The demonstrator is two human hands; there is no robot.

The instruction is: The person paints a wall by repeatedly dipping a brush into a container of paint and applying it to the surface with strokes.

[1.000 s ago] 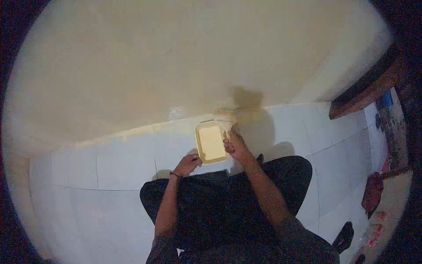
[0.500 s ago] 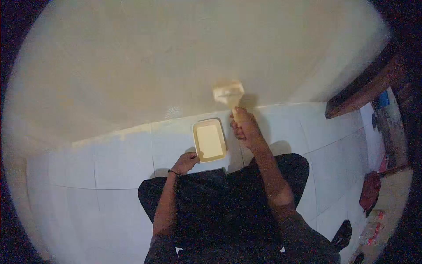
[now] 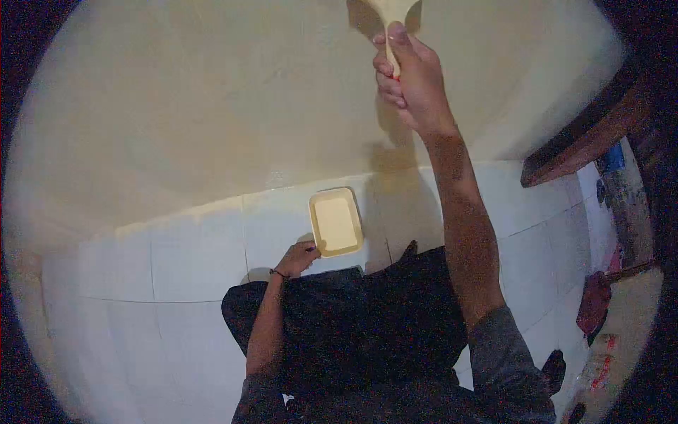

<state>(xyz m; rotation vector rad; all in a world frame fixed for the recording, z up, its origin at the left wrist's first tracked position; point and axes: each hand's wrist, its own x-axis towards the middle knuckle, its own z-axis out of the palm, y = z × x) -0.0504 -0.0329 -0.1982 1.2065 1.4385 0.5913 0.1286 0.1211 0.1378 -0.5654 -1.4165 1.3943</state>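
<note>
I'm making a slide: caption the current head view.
Right hand holds a paintbrush before the wall; left hand at the paint tray corner.

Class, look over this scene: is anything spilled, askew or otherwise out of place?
Yes: an uneven cream streak runs along the white floor tiles at the foot of the wall, left of the tray. It looks odd because its edge is ragged and its colour resembles the tray's contents: perhaps stray paint.

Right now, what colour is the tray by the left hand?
Pale yellow tray; head view shows it.
</note>
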